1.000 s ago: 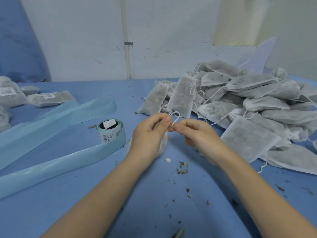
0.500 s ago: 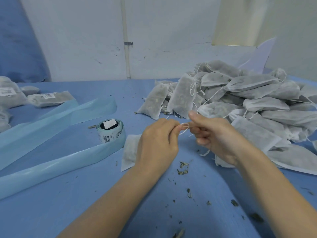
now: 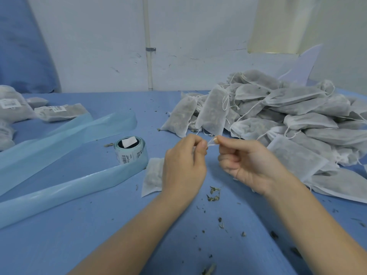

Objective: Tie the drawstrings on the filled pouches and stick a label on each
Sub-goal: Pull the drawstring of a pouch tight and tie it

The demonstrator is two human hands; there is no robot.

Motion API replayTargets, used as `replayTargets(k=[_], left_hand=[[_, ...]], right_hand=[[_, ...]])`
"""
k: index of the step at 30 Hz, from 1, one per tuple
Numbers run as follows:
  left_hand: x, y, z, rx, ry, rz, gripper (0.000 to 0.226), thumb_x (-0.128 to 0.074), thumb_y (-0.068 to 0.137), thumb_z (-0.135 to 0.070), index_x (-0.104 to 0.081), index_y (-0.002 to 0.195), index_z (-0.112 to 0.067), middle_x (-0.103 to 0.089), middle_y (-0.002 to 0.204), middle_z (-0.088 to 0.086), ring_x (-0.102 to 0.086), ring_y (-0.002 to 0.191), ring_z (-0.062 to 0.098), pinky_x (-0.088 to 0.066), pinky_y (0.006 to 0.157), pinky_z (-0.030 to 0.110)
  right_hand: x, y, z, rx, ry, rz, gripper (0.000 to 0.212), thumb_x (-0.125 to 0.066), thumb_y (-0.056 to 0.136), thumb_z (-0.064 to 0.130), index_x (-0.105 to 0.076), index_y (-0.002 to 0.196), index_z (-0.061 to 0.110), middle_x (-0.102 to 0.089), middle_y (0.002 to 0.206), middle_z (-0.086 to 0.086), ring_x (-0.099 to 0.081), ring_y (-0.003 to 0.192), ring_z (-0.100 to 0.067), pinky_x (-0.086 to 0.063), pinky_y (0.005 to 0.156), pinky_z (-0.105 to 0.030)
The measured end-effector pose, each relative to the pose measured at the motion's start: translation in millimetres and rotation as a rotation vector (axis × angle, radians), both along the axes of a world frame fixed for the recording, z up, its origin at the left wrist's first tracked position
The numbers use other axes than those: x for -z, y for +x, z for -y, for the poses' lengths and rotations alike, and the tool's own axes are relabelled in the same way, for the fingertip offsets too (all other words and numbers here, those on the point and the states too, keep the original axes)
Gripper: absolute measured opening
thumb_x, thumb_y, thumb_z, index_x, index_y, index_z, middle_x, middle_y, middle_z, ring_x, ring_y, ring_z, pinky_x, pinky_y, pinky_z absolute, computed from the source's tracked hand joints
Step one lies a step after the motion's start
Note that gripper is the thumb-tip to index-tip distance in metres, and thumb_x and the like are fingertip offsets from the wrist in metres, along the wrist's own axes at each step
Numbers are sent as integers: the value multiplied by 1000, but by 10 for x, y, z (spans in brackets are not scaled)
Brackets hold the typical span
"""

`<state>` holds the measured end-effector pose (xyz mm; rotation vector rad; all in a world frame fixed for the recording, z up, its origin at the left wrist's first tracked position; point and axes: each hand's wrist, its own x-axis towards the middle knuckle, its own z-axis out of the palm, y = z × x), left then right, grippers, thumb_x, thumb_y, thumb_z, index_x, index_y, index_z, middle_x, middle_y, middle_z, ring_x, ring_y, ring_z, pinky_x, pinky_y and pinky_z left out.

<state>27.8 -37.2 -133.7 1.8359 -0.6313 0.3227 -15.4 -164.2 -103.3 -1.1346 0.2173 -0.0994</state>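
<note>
Two hands pinch one white drawstring (image 3: 211, 143) taut between them: left hand (image 3: 183, 165), right hand (image 3: 246, 165). Its pouch (image 3: 154, 176) lies on the table (image 3: 89, 235) beneath the left hand, just right of the label roll (image 3: 130, 151). Bare blue table spreads nearer than the roll.

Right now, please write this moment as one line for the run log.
step: tying drawstring | left hand: pinches string | right hand: pinches string | pouch: on table | label: not yet
</note>
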Motion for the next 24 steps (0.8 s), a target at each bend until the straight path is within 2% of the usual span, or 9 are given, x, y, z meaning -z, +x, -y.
replayTargets(k=[3, 5, 7, 9, 12, 15, 17, 21, 24], left_hand=[[31, -21, 4, 26, 20, 14, 11, -51, 95, -16, -58, 86, -15, -62, 79, -12, -58, 82, 9, -43, 88, 39], [17, -48, 7, 23, -38, 46, 7, -56, 92, -15, -60, 98, -16, -61, 87, -15, -56, 88, 1, -42, 91, 29], [-19, -80, 9, 4, -120, 119, 19, -58, 88, -20, -62, 106, -17, -63, 95, -15, -56, 93, -1, -40, 89, 16], [-54, -92, 14, -36, -147, 186, 21, -61, 85, -25, -68, 103, -17, -65, 96, -12, -58, 94, 4, -41, 87, 14], [-67, -68, 23, -122, -171, 235, 11, -70, 81, -22, -75, 91, -18, -70, 90, -7, -62, 89, 14, -44, 81, 20], [-72, -50, 27, -203, -162, 242, 5, -72, 80, -18, -76, 83, -20, -71, 83, -8, -62, 83, 15, -43, 74, 21], [-70, -44, 20, -228, -147, 208, 6, -72, 80, -18, -76, 80, -22, -70, 79, -10, -62, 81, 16, -41, 71, 21], [-56, -21, -15, -274, -54, 320, 7, -68, 81, -15, -74, 78, -14, -70, 75, -2, -63, 75, 24, -37, 70, 20], [-47, -8, -23, -259, -10, 412, 8, -65, 82, -10, -72, 79, -8, -69, 78, 0, -57, 78, 24, -35, 75, 18]], right_hand=[[-30, -12, -21, -40, 144, -11, 8, -66, 64, 13, -71, 61, 7, -27, 57, 5, -18, 47, -3, -18, 38, -13], [-38, -20, -35, -20, 123, -18, 11, -65, 66, 13, -71, 59, 7, -27, 57, 5, -17, 47, -3, -17, 38, -12], [-46, -21, -40, -3, 96, -16, 15, -63, 69, 13, -70, 56, 9, -27, 57, 5, -17, 47, -3, -17, 38, -12], [-44, -18, -42, 3, 78, -11, 17, -63, 70, 13, -69, 53, 11, -26, 58, 5, -17, 47, -3, -17, 38, -13], [-28, -12, -47, 19, 65, 9, 9, -68, 66, 14, -71, 58, 11, -27, 59, 5, -19, 47, -4, -19, 37, -13], [-13, -8, -61, 104, -140, 37, 11, -74, 66, 21, -75, 63, 10, -34, 56, 5, -26, 45, -5, -23, 37, -16], [0, -7, -65, 160, -281, 59, 16, -74, 75, 23, -76, 68, 9, -37, 55, 6, -28, 48, -7, -25, 40, -17], [8, -54, -82, 198, -593, 115, 13, -69, 84, 27, -79, 79, 22, -41, 50, 16, -32, 48, -5, -30, 48, -15], [23, -65, -84, 257, -646, 162, 9, -73, 82, 28, -79, 80, 22, -43, 47, 13, -32, 44, -3, -30, 44, -10]])
